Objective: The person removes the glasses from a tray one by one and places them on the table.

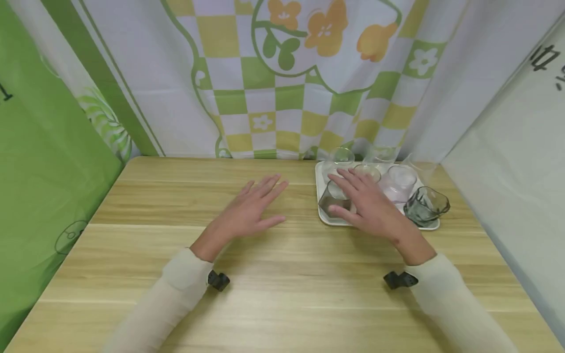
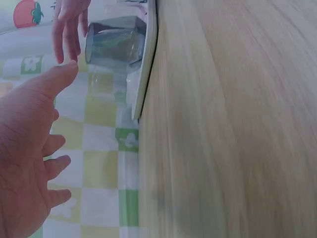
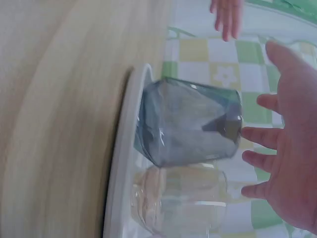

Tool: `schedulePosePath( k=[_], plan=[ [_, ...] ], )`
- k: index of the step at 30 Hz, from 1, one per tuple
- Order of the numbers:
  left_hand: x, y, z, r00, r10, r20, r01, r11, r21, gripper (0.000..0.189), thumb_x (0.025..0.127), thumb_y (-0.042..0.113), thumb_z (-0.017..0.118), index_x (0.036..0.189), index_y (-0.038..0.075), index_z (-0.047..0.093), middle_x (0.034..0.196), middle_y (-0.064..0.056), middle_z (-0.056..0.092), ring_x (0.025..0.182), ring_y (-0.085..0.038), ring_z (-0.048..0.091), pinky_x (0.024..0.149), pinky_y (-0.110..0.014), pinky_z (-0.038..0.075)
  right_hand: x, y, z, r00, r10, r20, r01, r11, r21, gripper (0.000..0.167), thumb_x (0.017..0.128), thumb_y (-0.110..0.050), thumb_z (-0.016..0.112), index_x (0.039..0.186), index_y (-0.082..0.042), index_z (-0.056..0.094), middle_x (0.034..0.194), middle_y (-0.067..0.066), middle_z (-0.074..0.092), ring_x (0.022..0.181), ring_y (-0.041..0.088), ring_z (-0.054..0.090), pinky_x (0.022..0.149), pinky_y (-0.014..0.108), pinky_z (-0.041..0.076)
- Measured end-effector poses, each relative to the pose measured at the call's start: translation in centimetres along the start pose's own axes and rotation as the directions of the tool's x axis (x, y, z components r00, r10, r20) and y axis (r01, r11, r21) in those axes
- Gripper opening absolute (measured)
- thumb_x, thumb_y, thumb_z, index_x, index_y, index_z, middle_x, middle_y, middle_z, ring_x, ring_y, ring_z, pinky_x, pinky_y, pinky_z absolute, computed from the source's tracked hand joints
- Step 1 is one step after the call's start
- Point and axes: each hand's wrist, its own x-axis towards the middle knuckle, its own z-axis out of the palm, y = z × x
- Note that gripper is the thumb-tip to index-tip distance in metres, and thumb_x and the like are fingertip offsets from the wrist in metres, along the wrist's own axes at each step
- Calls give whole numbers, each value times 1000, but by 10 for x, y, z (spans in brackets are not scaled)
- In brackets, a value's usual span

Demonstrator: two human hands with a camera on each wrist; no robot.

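Observation:
A white tray (image 1: 335, 223) on the right of the wooden table carries several drinking glasses. Over it hovers my right hand (image 1: 371, 203), palm down, fingers spread, gripping nothing. Nearest its fingers stands a grey faceted glass (image 3: 188, 124); whether a fingertip touches its rim I cannot tell. Beside that, the right wrist view shows a clear glass (image 3: 193, 198). A pinkish glass (image 1: 399, 185) and a dark wavy glass (image 1: 424, 210) occupy the tray's right side. Left of the tray, my left hand (image 1: 251, 210) is held above the table, fingers extended, holding nothing.
More clear glasses, including one at the back (image 1: 379, 155), line the tray's far side. A checked curtain (image 1: 289, 100) hangs behind the wooden table (image 1: 282, 284). Green fabric (image 1: 48, 162) borders the left, a white sheet (image 1: 521, 142) the right.

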Motion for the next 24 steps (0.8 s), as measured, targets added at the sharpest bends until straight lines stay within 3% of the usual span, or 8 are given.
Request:
schedulePosePath(
  k=[3,6,11,17,24],
  plan=[
    [8,5,6,999,12,-37,-13,1000,-20,78,103,49,59,164,14,27,168,-14,23,152,-34,25,118,-60,23,-4,6,-6,999,25,-35,-24,999,40,61,106,-36,58,158,-12,40,160,19,37,147,47,27,116,67,17],
    [17,10,14,993,21,-117,-27,998,-52,68,102,40,64,158,11,41,162,-15,35,145,-34,39,116,-54,32,-10,12,-12,996,44,-79,-39,997,69,53,108,-30,53,155,-8,44,157,21,40,146,45,30,116,65,19],
    [38,19,27,976,-16,-217,-26,981,-190,47,101,27,64,145,9,58,147,-10,56,133,-27,54,111,-42,41,-18,24,-21,978,70,-196,-58,996,69,49,105,-23,58,149,-3,50,150,22,49,139,45,40,113,62,26],
    [61,30,40,977,-111,-183,46,944,-327,40,102,22,63,140,11,62,138,-4,61,129,-21,55,108,-37,43,-30,37,-30,930,188,-317,-168,982,90,48,97,-15,67,141,0,57,139,25,58,130,48,48,110,61,32],
    [82,40,53,977,-180,-113,127,921,-368,39,101,18,62,140,12,61,139,-5,58,131,-22,53,109,-37,42,-41,56,-41,868,362,-339,-311,930,198,40,100,-13,60,137,3,59,136,30,56,129,51,46,106,65,32]
  ],
)
